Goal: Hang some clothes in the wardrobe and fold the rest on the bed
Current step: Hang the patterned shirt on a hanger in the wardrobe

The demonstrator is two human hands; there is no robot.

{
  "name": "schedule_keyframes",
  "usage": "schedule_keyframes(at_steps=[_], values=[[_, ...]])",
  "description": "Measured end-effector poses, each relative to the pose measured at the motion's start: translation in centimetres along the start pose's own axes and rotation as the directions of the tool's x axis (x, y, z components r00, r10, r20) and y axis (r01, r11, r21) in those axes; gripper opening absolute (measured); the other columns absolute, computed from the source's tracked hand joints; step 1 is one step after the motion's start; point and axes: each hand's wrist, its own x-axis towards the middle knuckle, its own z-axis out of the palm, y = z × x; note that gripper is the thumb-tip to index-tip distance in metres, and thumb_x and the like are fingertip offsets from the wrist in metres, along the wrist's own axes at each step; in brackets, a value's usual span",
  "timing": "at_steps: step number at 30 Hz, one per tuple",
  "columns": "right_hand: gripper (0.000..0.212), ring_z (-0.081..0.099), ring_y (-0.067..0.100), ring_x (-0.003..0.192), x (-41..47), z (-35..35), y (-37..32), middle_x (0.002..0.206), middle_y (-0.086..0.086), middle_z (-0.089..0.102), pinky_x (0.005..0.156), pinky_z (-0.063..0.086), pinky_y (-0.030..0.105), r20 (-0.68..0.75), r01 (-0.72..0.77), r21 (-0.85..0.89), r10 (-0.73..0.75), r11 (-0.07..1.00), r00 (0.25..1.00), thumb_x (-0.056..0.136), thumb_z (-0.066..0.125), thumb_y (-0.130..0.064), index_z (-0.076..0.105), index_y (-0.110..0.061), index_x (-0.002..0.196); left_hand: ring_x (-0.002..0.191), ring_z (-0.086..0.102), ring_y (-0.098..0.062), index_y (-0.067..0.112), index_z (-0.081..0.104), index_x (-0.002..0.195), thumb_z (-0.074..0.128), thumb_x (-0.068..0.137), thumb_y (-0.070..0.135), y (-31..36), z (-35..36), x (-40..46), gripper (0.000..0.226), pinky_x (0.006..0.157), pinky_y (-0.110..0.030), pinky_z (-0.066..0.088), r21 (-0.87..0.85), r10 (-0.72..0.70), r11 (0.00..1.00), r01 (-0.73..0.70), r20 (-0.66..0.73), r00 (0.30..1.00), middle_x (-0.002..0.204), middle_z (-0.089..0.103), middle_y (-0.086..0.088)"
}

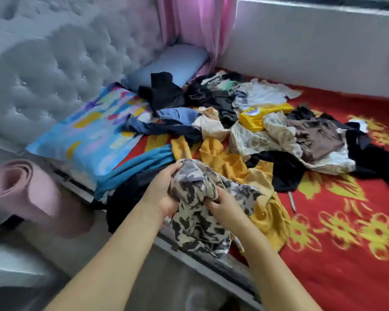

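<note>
A: Okay, status on the camo-print garment [198,198]?
B: Both hands are gripping it, bunched up, over the near edge of the bed [346,254]. Left hand [164,189] is clutching the upper part, fingers curled into the fabric. Right hand [222,204] is pinching a fold lower down.
A: And around it?
B: Mustard garment [229,162] is lying just behind it, teal one [139,167] to the left. Mixed clothes pile [256,122] is sitting further back on the red bedspread. Colourful pillow [90,133] is resting by the tufted headboard [54,63].
</note>
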Motion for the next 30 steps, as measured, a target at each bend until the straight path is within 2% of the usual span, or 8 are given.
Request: schedule_keyframes(at_steps=[5, 8, 11, 16, 20, 24, 27, 30], values=[[0.023, 0.063, 0.008, 0.103, -1.7, 7.8, -8.9, 0.106, -0.014, 0.068, 0.09, 0.051, 0.031, -0.02, 0.032, 0.326, -0.027, 0.945, 0.999, 0.096, 0.05, -0.025, 0.061, -0.045, 0.099, 0.08, 0.071, -0.016, 0.013, 0.079, 0.086, 0.038, 0.097, 0.022, 5.5, -8.2, -10.2, 0.043, 0.066, -0.024, 0.056, -0.047, 0.291, 0.957, -0.288, 0.123, 0.949, 0.087, 0.074, -0.006], [0.015, 0.071, 0.011, 0.082, -1.7, 12.1, -13.3, 0.087, -0.007, 0.074, 0.071, 0.058, 0.028, 0.021, -0.041, 0.502, 0.036, 0.864, 0.999, 0.096, 0.053, -0.026, 0.063, -0.036, 0.09, 0.103, 0.067, -0.017, 0.016, 0.068, 0.118, 0.045, 0.095, 0.021, 6.9, -12.6, -15.9, 0.033, 0.081, -0.028, 0.054, 0.16, 0.379, 0.907, -0.39, 0.1, 0.92, 0.118, 0.068, -0.009], [0.012, 0.072, 0.015, 0.07, -1.6, 15.8, -17.5, 0.074, -0.001, 0.074, 0.062, 0.059, 0.03, 0.07, -0.119, 0.585, 0.096, 0.802, 0.993, 0.095, 0.054, -0.023, 0.065, -0.021, 0.095, 0.112, 0.062, -0.013, 0.033, 0.06, 0.122, 0.062, 0.083, 0.021, 7.1, -17.1, -21.0, 0.041, 0.087, -0.023, 0.051, 0.382, 0.437, 0.806, -0.453, 0.133, 0.89, 0.126, 0.064, 0.001], [0.025, 0.072, 0.03, 0.084, -1.5, 20.2, -22.2, 0.092, 0.015, 0.074, 0.081, 0.056, 0.042, 0.231, -0.251, 0.662, 0.126, 0.706, 0.965, 0.092, 0.06, -0.028, 0.068, -0.007, 0.104, 0.127, 0.046, -0.002, 0.041, 0.034, 0.142, 0.053, 0.086, -0.003, 7.9, -20.4, -26.9, 0.073, 0.108, -0.019, 0.036, 0.816, 0.57, 0.359, -0.453, 0.192, 0.799, 0.144, 0.043, 0.016], [0.032, 0.071, 0.03, 0.086, -1.8, 23.0, -24.5, 0.094, 0.016, 0.074, 0.083, 0.056, 0.04, 0.391, -0.303, 0.608, 0.055, 0.733, 0.919, 0.089, 0.065, -0.032, 0.07, -0.002, 0.1, 0.112, 0.047, -0.004, 0.016, 0.059, 0.113, 0.061, 0.085, -0.002, 8.2, -20.3, -27.8, 0.033, 0.101, -0.015, 0.035, 0.955, 0.809, 0.015, -0.298, 0.164, 0.565, 0.12, 0.05, 0.009], [0.029, 0.072, 0.019, 0.086, -1.9, 24.5, -25.7, 0.095, 0.009, 0.074, 0.072, 0.055, 0.03, 0.404, -0.171, 0.573, -0.095, 0.801, 0.91, 0.093, 0.061, -0.029, 0.067, -0.006, 0.108, 0.069, 0.048, -0.014, 0.016, 0.052, 0.07, 0.059, 0.087, 0.0, 11.1, -20.6, -28.8, 0.024, 0.064, -0.022, 0.038, 0.903, 0.951, 0.226, -0.365, -0.124, 0.282, 0.072, 0.055, 0.0], [0.033, 0.066, 0.004, 0.095, -2.1, 24.8, -26.9, 0.108, -0.005, 0.068, 0.075, 0.052, 0.024, 0.432, 0.026, 0.417, -0.223, 0.908, 0.874, 0.092, 0.061, -0.036, 0.057, -0.024, 0.123, 0.057, 0.039, -0.012, 0.02, 0.044, 0.058, 0.055, 0.091, 0.008, 14.0, -20.8, -29.6, 0.037, 0.056, -0.028, 0.031, 0.858, 0.918, 0.363, -0.362, -0.263, 0.297, 0.054, 0.043, 0.008], [0.042, 0.064, 0.009, 0.105, -3.3, 25.8, -28.6, 0.113, -0.005, 0.068, 0.087, 0.051, 0.025, 0.594, 0.3, 0.254, -0.393, 0.92, 0.702, 0.087, 0.063, -0.046, 0.054, -0.031, 0.125, 0.06, 0.035, -0.017, 0.011, 0.044, 0.063, 0.054, 0.09, 0.011, 15.5, -20.8, -29.5, 0.029, 0.056, -0.03, 0.026, 0.867, 0.887, 0.394, -0.304, -0.273, 0.372, 0.061, 0.038, -0.005]])
